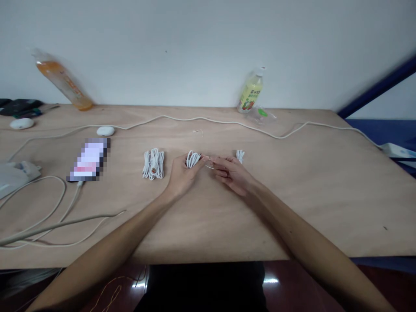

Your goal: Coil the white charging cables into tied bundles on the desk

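Observation:
Wrapped in my left hand (182, 173) is a coiled white cable (193, 159), its loops standing up between thumb and fingers. My right hand (232, 173) is closed in a pinch on a thin white tie (209, 167), which curves across the small gap between the two hands. Left of my left hand lies a row of bundled white cables (153, 164). One more white cable bundle (240, 156) shows just behind my right hand, its lower part hidden.
A thin loose strand (199, 131) lies ahead of my hands. Along the wall stand an orange drink bottle (66, 84) and a yellow drink bottle (251, 92). A long white cord (201, 118) crosses the table's back. A phone (88, 160) is plugged in at left, near a white case (105, 131).

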Demonstrator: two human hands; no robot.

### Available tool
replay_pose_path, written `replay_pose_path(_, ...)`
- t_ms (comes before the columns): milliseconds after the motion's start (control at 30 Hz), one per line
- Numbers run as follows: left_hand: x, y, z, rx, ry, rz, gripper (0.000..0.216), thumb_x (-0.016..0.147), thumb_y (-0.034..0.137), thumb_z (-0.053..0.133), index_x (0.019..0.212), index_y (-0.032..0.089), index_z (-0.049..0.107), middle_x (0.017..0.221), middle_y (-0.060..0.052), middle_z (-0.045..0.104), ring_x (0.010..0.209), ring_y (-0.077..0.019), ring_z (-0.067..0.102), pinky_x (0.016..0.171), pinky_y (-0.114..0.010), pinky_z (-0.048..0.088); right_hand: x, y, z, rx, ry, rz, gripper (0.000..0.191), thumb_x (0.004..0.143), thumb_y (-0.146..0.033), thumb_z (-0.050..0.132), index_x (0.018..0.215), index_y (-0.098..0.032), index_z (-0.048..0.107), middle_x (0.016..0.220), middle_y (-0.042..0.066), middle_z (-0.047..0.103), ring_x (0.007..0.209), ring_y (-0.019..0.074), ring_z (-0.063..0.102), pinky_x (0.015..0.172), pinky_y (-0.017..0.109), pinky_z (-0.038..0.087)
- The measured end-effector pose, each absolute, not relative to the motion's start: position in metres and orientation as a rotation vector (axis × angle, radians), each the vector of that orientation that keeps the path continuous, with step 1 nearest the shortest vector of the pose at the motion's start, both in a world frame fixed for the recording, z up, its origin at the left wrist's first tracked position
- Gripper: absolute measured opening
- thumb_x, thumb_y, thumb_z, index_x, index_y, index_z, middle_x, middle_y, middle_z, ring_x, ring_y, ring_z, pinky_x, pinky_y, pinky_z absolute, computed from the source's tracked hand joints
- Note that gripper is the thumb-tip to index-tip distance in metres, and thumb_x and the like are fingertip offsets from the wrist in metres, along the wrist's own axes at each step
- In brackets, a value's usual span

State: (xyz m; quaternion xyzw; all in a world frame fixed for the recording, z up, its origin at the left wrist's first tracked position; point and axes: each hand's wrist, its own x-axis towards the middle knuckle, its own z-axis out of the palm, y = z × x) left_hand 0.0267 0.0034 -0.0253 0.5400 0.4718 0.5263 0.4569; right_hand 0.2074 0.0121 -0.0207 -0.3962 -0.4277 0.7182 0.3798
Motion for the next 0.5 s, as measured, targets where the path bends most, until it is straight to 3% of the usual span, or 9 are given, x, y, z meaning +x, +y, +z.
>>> replay_pose_path(233, 0.0254, 0.0013, -0.0245, 1.433, 1.206, 1.260, 0.034, 0.084, 0.053, 0.083, 0.083, 0.020, 0.078, 0.084, -0.004, 0.078, 0.079, -0.0217, 0.066, 0.077, -0.033, 0.051, 0.2093, 0.0135, -0.0150, -1.052, -1.114, 1.820, 0.059, 0.062, -0.060, 0.100, 0.066, -0.021, 0.056, 0.061, -0.011, 0.030, 0.055, 0.0064, 0.019, 0.047, 0.026, 0.011)
replay_pose_path(500, 0.0220, 0.0030, -0.0287, 1.506, 1.302, 1.218, 0.029, 0.087, 0.048, 0.078, 0.083, 0.019, 0.078, 0.079, -0.003, 0.074, 0.076, -0.0204, 0.063, 0.072, -0.032, 0.047, 0.2094, 0.0130, -0.0120, -1.105, -1.137, 1.807, 0.049, 0.072, -0.052, 0.094, 0.068, -0.022, 0.056, 0.061, -0.011, 0.028, 0.053, 0.0065, 0.019, 0.047, 0.027, 0.009)
